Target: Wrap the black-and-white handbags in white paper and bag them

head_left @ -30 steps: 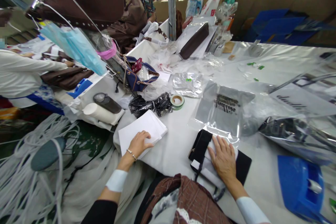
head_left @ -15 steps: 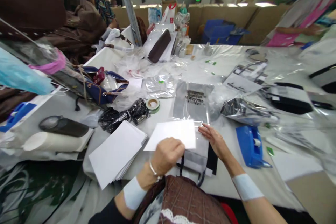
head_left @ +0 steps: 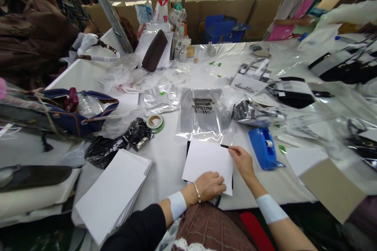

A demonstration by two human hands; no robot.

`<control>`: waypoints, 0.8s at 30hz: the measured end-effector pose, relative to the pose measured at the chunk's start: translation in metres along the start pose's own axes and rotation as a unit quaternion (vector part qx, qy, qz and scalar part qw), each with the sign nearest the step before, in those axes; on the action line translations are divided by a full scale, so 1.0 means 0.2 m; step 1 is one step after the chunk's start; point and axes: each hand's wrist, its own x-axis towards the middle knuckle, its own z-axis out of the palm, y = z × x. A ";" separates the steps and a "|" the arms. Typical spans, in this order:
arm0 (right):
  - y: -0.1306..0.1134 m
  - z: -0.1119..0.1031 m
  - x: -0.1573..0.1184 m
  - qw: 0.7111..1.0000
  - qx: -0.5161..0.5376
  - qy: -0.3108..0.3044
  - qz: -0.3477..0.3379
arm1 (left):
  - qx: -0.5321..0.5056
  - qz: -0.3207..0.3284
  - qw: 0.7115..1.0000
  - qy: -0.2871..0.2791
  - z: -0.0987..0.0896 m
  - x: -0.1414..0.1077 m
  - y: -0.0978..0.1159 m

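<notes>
A white sheet of card (head_left: 203, 160) lies over a flat bag with black edges (head_left: 224, 146), in front of me. Most of that bag is hidden beneath the card. My left hand (head_left: 210, 185) is closed on the card's near right part, with its fingers curled over it. At the card's far right corner, my right hand (head_left: 243, 162) pinches the bag's black edge between thumb and fingers. Just beyond lies a clear plastic sleeve (head_left: 185, 117) with black lettering. To the left is a stack of white cards (head_left: 113, 192), slightly fanned.
A blue tape dispenser (head_left: 262, 149) stands right of my right hand. A tape roll (head_left: 155, 122) and crumpled black plastic (head_left: 118, 143) lie to the left. A navy bag (head_left: 79, 113) sits farther left. Brown cardboard (head_left: 332, 188) lies at the right edge. Other people stand beyond the table.
My left hand has brought the white card down and rightward onto the bag. My right hand, apart from the bag before, now pinches its edge. The view has shifted right.
</notes>
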 end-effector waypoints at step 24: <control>-0.01 0.38 0.04 0.818 -0.365 -0.065 -0.440 | 0.037 -0.048 0.961 0.270 -0.12 -0.12 -0.40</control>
